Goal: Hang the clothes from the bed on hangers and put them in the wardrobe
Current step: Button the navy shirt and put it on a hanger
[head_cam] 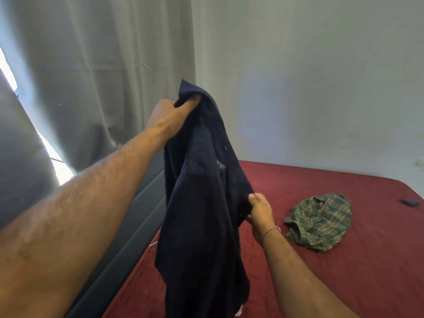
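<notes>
**Dark shirt held up over the bed**

The person's left hand is raised high, its fingers clamped on the top of a dark navy shirt near the collar, so the shirt hangs down in loose folds above the bed. The right hand, with a thin bracelet at the wrist, sits lower, its fingers pinched together on the shirt's right edge. A small label shows on the fabric. Behind the shirt, a bit of a thin wire hanger lies on the red bed cover. A crumpled green plaid shirt lies on the bed well apart to the right, and a small dark object sits near the far edge. Grey curtains hang to the left.
</notes>
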The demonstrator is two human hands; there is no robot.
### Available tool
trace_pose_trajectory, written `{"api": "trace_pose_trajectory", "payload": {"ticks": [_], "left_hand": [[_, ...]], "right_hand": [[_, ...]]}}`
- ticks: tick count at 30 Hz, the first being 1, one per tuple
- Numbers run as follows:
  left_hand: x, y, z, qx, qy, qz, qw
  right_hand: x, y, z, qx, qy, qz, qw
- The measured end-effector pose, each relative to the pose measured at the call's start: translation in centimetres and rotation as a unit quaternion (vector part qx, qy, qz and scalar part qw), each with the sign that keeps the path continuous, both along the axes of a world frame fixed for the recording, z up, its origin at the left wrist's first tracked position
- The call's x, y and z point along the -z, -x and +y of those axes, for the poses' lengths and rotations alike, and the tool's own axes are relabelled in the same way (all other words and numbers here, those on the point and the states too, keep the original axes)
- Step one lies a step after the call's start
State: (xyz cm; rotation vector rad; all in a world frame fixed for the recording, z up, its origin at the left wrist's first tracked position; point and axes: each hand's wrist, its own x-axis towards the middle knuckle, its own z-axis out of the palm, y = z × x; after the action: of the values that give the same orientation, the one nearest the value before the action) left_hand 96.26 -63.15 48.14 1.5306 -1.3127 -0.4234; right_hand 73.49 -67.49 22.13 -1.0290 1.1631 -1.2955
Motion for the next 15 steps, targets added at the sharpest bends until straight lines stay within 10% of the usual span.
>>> {"api": "trace_pose_trajectory", "payload": {"ticks": [5,11,15], "left_hand": [[2.0,-4.5,-0.2,-0.029,-0.134,-0.129,0.982],[8.8,-11.0,-1.0,0.009,-0.213,-0.222,0.951],[15.5,-13.5,-3.3,-0.033,-0.213,-0.258,0.942]], "right_hand": [[0.1,6.0,-1.6,0.031,0.058,0.026,0.997],[2.7,12.7,-2.8,-0.061,0.026,0.472,0.879],[4.8,12.6,-2.8,-0.023,-0.001,0.483,0.876]]}}
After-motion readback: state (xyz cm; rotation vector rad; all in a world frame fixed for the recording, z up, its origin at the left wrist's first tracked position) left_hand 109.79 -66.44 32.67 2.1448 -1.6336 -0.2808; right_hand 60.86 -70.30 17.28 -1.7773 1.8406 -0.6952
